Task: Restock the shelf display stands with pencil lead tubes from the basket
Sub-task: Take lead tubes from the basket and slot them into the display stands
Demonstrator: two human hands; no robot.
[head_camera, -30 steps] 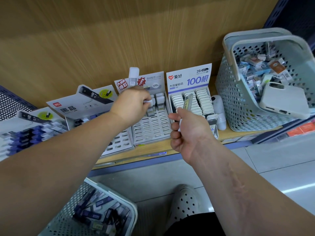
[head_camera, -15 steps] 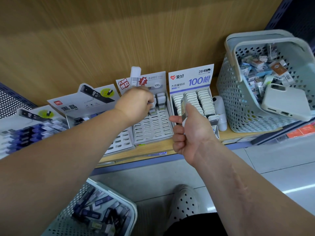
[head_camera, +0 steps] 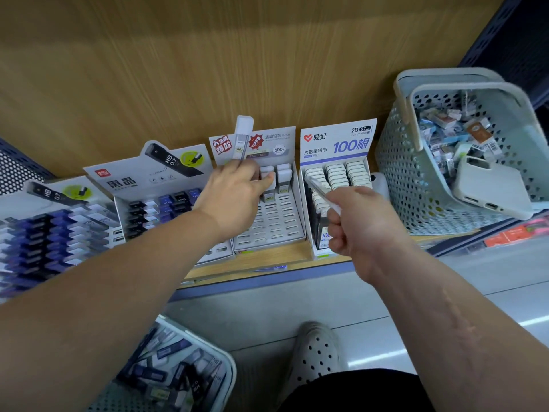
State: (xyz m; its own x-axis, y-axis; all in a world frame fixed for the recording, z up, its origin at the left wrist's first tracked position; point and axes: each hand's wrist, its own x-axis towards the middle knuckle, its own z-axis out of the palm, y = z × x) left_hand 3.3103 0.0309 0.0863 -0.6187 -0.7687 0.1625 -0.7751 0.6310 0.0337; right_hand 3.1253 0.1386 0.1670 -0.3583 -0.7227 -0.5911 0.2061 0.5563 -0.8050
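— Over the middle stand (head_camera: 267,230), the left hand (head_camera: 234,194) has its fingers clamped on a white-capped tube (head_camera: 269,177), seating it in the far row. Filling back to front, I'd say.
— And the right hand (head_camera: 359,221)?
— Fingers pinched round a spare tube (head_camera: 319,190), held close by the right stand (head_camera: 335,144), ready to follow. More stock waits in the basket (head_camera: 205,343) on the floor (head_camera: 267,316), near left.
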